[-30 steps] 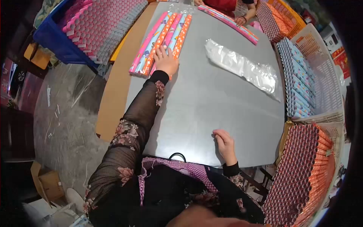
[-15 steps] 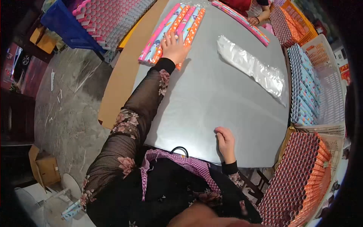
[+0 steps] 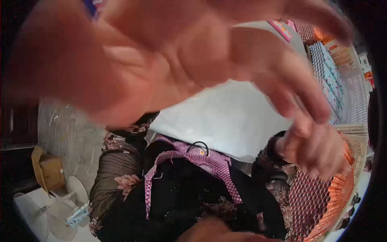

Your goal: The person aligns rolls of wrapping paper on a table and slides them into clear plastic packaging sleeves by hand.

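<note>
Grey table (image 3: 242, 117) in front of you, sheen across near part. Your left hand (image 3: 173, 60) looms blurred close to camera, open, palm showing, fingers loosely bent, hiding most of far side. Your right hand (image 3: 316, 149) blurred at right, over orange rolls (image 3: 340, 189); can't tell whether its grip is open or closed. Orange rolls stacked near right, round dark-rimmed ends showing. Light blue patterned rolls (image 3: 328, 80) stacked farther off, inside pale slatted crate (image 3: 354, 92). Pink roll (image 3: 282, 30) partly visible on table's far right.
</note>
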Demonstrator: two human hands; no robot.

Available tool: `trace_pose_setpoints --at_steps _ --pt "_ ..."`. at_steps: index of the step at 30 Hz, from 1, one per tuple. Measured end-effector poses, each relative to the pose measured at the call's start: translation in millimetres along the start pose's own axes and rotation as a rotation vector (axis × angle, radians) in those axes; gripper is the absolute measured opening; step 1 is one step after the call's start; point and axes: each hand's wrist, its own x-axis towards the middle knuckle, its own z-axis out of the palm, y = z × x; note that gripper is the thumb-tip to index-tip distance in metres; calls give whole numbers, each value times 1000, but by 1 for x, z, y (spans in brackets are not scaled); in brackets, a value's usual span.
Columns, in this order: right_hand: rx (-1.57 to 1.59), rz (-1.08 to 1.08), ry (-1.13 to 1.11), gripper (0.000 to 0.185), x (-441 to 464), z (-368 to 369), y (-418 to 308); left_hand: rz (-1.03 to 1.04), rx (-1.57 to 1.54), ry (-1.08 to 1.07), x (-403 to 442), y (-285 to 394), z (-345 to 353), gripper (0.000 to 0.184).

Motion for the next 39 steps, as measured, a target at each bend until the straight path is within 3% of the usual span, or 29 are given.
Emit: trace_pose_setpoints --at_steps 6,18,26,29,32,33,35,39 --pt "180 -173 -264 30 22 34 -48 -12 -11 -55 2 -8 40 90" --pt "211 -266 -266 17 17 39 -84 -172 154 -16 -22 -9 49 85" --pt "424 -215 -280 13 26 43 -111 -477 713 105 -63 3 36 82" --pt "916 1 -171 13 27 52 -109 -627 970 142 -83 -4 25 80" --pt "254 -252 -531 19 24 59 -117 -736 1139 157 -99 -17 15 79" --pt "245 -245 -544 19 22 60 -122 -757 1174 159 -103 -21 12 79" --pt "142 -598 -330 14 22 60 -137 -789 1229 157 -110 -29 9 78" --pt "4 -527 -336 13 18 60 -134 -820 1273 151 -115 -33 10 77"
